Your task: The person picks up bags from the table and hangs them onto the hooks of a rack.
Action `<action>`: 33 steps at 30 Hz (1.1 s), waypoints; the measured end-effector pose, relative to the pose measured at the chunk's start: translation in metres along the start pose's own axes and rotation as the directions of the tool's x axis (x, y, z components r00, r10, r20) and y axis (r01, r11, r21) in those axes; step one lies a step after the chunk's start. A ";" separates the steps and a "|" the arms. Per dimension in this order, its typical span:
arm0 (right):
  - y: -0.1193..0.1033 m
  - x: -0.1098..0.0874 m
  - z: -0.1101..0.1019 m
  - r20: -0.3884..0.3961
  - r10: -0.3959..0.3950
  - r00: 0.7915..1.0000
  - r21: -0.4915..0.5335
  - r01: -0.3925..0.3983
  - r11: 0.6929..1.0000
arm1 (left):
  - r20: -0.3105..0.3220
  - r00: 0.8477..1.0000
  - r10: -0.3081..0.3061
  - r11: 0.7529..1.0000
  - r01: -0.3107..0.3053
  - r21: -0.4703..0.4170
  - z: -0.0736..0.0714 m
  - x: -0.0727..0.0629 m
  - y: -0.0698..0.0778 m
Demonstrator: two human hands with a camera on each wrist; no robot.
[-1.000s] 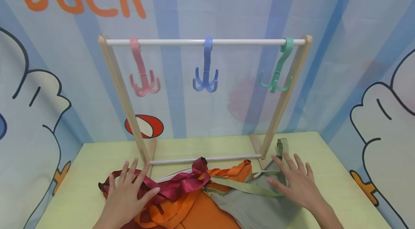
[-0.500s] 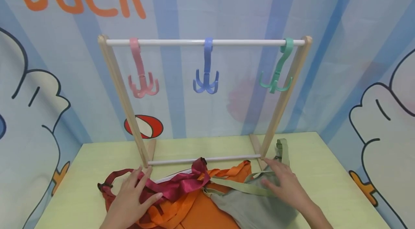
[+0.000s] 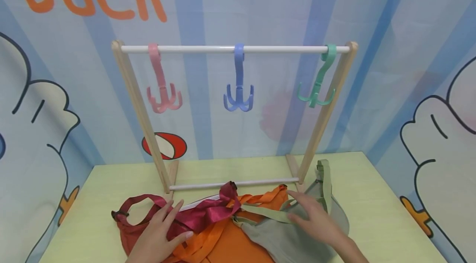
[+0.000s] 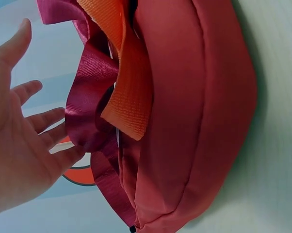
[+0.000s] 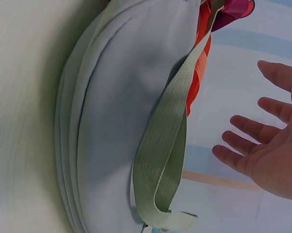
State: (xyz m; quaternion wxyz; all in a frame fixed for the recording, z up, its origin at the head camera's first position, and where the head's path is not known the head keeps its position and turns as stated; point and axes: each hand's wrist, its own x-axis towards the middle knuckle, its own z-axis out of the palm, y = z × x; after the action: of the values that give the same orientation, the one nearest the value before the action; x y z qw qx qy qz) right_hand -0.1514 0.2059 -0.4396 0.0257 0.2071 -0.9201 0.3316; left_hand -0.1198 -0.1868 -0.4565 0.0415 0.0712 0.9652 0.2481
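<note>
Three cloth bags with webbing straps lie overlapping on the table: a dark red bag (image 3: 128, 232) at left, an orange bag (image 3: 232, 244) in the middle and a grey-green bag (image 3: 286, 238) at right. Over the red bag, my left hand (image 3: 160, 234) spreads its fingers near the maroon strap (image 3: 202, 215); in the left wrist view, fingertips of the left hand (image 4: 29, 141) overlap that strap. My right hand (image 3: 316, 221) hovers above the grey-green bag, fingers extended. The right wrist view shows the right hand (image 5: 272, 131) apart from the green strap (image 5: 160, 145).
Behind the bags stands a wooden rack with a white top rod (image 3: 201, 49). Pink (image 3: 163, 97), blue (image 3: 239, 97) and green (image 3: 316, 93) claw hooks hang from it. The pale yellow table (image 3: 82, 213) meets a printed cloth backdrop (image 3: 256, 6).
Both hands have moved inward over the bags, the left going right and the right going left. The bags have stayed in place. The blue hook has swung slightly.
</note>
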 end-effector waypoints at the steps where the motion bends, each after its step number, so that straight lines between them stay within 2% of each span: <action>1: -0.001 0.000 0.002 0.006 -0.014 1.000 0.010 0.014 1.000 | -0.007 1.000 0.007 1.000 -0.007 0.004 0.001 0.000 0.000; 6: -0.005 0.005 0.009 0.044 -0.082 0.996 0.048 0.080 0.996 | -0.041 0.999 0.028 0.999 -0.028 0.023 0.002 0.000 0.000; 12: -0.015 0.013 0.016 0.119 -0.115 0.986 0.099 0.104 0.990 | -0.070 0.995 0.068 0.998 -0.068 -0.002 0.002 0.001 0.000; 22: -0.035 0.030 0.023 0.211 -0.136 0.968 0.213 0.090 0.973 | -0.071 0.994 0.085 0.995 -0.089 -0.047 0.002 0.004 0.006; 29: -0.052 0.041 0.030 0.218 -0.211 0.953 0.207 0.166 0.964 | -0.061 0.994 0.087 0.993 -0.091 -0.068 0.003 0.007 0.014; 33: -0.062 0.046 0.030 0.219 -0.237 0.946 0.245 0.181 0.952 | -0.051 0.994 0.092 0.992 -0.096 -0.083 0.003 0.009 0.017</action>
State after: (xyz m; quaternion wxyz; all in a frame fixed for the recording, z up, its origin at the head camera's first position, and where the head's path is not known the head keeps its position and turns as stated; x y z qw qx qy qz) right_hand -0.1665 0.1274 -0.4176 -0.0767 0.3451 -0.8460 0.3991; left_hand -0.1263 -0.1692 -0.4517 0.0100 0.1091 0.9501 0.2922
